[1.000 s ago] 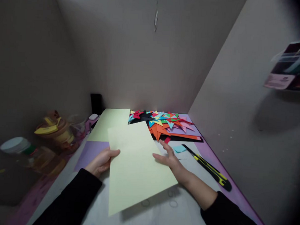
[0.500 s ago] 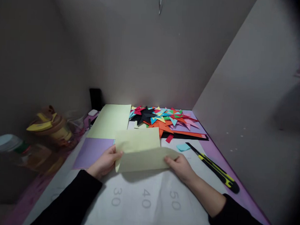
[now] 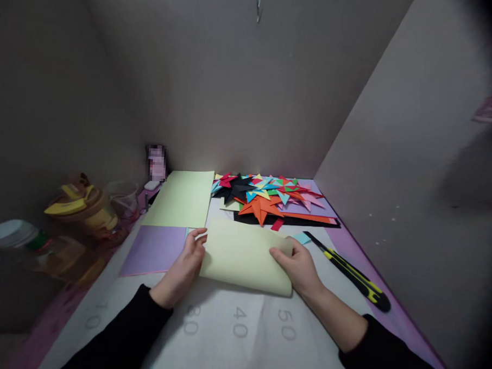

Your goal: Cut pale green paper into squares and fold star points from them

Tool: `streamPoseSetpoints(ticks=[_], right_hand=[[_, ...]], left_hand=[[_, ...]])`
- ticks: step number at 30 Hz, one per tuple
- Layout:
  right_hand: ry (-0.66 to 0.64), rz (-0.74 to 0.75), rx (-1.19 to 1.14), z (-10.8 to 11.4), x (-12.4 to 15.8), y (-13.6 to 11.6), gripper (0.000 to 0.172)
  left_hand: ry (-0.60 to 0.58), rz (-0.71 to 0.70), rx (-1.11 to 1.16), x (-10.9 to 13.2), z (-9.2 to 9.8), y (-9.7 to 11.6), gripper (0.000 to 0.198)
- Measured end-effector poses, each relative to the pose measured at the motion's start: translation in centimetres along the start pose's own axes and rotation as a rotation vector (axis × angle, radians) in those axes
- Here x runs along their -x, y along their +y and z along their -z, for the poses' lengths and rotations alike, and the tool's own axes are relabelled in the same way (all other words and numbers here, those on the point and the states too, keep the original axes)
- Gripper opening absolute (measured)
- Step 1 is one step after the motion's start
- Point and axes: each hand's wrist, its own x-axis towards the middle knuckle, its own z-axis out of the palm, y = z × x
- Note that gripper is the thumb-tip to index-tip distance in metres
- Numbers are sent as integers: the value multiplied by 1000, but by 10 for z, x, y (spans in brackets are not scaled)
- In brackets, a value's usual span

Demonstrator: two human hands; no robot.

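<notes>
A pale yellow-green sheet of paper (image 3: 243,255) is held up over the white surface, its lower right corner curving. My right hand (image 3: 301,266) grips its right edge, thumb on the near face and fingers behind. My left hand (image 3: 185,263) is at the sheet's left edge, fingers loosely bent and slightly apart, with no thumb showing on the paper's face. Left of that hand lies a purple paper square (image 3: 153,251). A black and yellow utility knife (image 3: 352,273) lies right of my right hand, blade out, beside a small light-blue paper piece (image 3: 303,238).
Folded paper stars (image 3: 263,207) in many colours are piled at the back on flat sheets. A larger pale green sheet (image 3: 180,198) lies back left, near a phone (image 3: 156,162). Containers (image 3: 82,210) and a white-lidded jar (image 3: 13,234) stand at the left. Walls enclose the back and right.
The sheet has turned in my hands, its folded-looking lower flap giving way to one smooth face. My left thumb has come off its front. The phone screen has lit up.
</notes>
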Motion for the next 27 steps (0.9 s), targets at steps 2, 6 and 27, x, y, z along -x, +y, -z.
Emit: streamPoseSetpoints(ticks=[2, 6, 27], right_hand=[[24, 27, 27, 1, 0, 1, 27], [39, 40, 24, 2, 1, 3, 29], [92, -104, -495, -4, -4, -5, 41]], left_hand=[[45, -28, -96, 0, -2, -2, 49], [51, 43, -190, 0, -3, -8, 31], [237, -11, -25, -3, 0, -14, 52]])
